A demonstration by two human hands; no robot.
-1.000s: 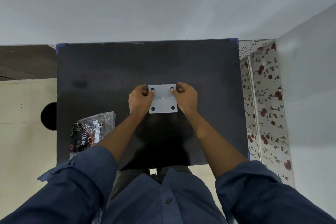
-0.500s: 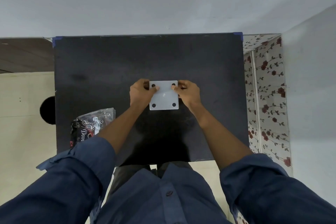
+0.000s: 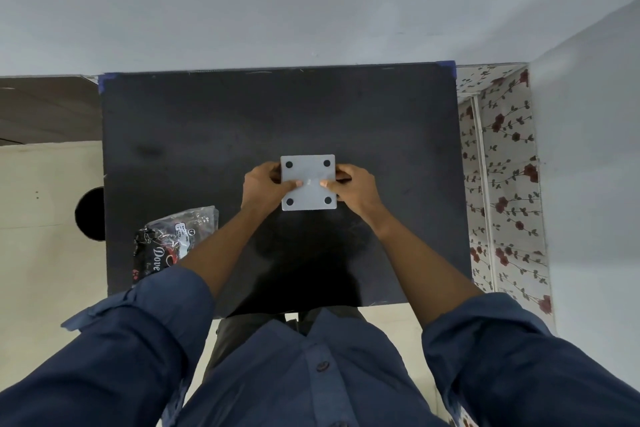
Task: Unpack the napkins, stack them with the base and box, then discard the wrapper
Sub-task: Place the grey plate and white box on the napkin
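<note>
Both hands grip flat white square base with four dark corner dots (image 3: 308, 182) mid black tabletop (image 3: 214, 121): left hand (image 3: 265, 184), right hand (image 3: 353, 185), thumbs on top; keep it level, press evenly; crumpled clear wrapper (image 3: 173, 239) waits near left edge.

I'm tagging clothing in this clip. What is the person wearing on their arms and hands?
Both arms wear dark navy blue long sleeves, the left sleeve and right sleeve rolled up near the elbows, leaving the forearms bare. They belong to a buttoned shirt. The left hand and right hand are bare: no gloves, rings or watch visible.
</note>
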